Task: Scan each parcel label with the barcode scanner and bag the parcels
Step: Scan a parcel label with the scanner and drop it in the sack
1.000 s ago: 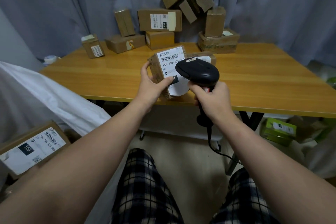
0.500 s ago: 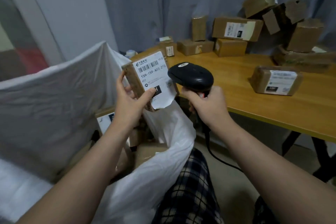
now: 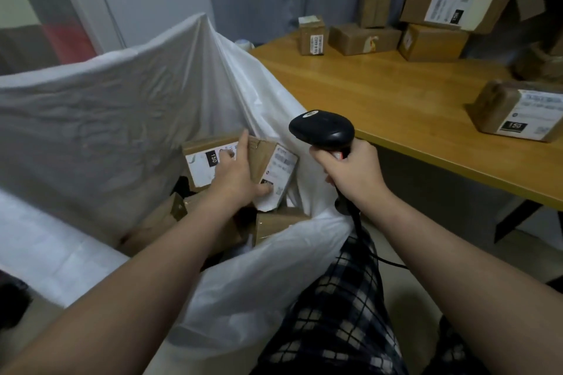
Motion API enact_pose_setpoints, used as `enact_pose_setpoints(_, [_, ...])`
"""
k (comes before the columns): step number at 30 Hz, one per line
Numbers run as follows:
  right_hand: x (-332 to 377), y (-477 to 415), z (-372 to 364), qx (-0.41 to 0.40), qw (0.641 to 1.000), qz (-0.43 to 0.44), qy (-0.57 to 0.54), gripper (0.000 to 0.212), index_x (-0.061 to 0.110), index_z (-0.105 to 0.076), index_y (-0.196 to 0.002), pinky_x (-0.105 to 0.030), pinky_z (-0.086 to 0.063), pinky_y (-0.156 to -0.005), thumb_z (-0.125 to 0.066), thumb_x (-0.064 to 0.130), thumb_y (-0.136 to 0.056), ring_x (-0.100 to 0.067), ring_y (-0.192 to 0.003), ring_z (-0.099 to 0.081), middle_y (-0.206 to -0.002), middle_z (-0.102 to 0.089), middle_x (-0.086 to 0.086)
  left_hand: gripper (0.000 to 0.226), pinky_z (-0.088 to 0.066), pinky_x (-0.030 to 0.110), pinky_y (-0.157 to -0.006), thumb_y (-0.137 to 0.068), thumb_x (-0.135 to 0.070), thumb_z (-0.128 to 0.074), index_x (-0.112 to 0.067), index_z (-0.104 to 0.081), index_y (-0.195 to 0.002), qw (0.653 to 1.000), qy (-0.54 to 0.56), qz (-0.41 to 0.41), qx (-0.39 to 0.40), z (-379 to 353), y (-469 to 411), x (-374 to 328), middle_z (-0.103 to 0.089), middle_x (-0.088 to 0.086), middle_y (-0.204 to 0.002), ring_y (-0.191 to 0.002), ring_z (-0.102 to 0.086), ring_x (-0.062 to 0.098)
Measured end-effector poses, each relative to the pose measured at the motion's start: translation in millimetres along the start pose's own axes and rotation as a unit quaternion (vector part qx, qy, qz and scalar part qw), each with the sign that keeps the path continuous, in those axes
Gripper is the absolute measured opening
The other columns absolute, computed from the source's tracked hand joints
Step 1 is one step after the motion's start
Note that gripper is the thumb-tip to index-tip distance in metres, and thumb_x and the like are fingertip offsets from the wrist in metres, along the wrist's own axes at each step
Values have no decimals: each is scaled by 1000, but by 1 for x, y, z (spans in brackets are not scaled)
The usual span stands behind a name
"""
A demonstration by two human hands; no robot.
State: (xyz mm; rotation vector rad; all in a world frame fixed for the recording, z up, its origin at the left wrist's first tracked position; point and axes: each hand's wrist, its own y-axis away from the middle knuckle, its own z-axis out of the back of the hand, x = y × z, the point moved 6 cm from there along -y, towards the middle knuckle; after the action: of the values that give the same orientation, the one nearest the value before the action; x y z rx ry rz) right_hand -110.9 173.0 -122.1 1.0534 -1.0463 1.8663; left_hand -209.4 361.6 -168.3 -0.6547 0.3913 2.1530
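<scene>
The person's left hand [image 3: 236, 173] is down inside the big white bag [image 3: 122, 100] & holds a brown parcel [image 3: 263, 152]. The thumb is on its white label [image 3: 283, 170], other fingers over the top edge. The parcel is tilted, low in the bag, right next to a second parcel [image 3: 198, 161] w/ "150" on it. More brown boxes [image 3: 274, 224] lie under them. The right hand [image 3: 353, 167] is wrapped tight round the handle of the black barcode scanner [image 3: 323, 131], held up beside the bag, near the table [image 3: 365, 94] edge. On the table: one labelled box [image 3: 518, 113] at the right & a pile of boxes [image 3: 426, 24] at the back.
</scene>
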Motion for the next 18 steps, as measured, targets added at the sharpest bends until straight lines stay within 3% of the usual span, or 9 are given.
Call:
enact_pose_setpoints(6, [-15,0,25,-26,999,-27,15,25,19,-58,-60,-48,-55,-68,-73,29,-77,-24,-62,-65,-56,-60,0,100,-33,43,-105,-79,-41,-75,-29,-9,-153,996,-12,-85,-40,-4,-3,-42,-24,13,-145,-135,-27,31])
enact_pose_setpoints(11, [-19,-1,75,-69,997,-28,15,37,-7,-61,-75,-49,-53,-64,-73,28,-80,-37,-64,-63,-64,-61,-24,86,-32,41,-107,-83,-43,-69,-24,-20,-151,983,-17,-175,-45,-16,-5,-111,-28,11,-144,-134,-29,31])
enact_pose_setpoints(14, [-28,0,123,-107,994,-32,19,36,-8,-61,-82,-49,-53,-63,-72,26,-82,-31,-61,-62,-60,-58,-13,77,-32,40,-106,-86,-45,-64,-23,-26,-149,971,-34,-234,-46,-34,-4,-165,-34,11,-141,-131,-32,31])
enact_pose_setpoints(18, [-50,3,197,-185,981,-58,33,27,7,-58,-66,-39,-48,-59,-73,23,-82,-21,-57,-58,-52,-52,2,70,-35,40,-106,-89,-45,-61,-22,-30,-147,950,-29,-310,-9,-70,-4,-238,-35,10,-139,-131,-32,28])
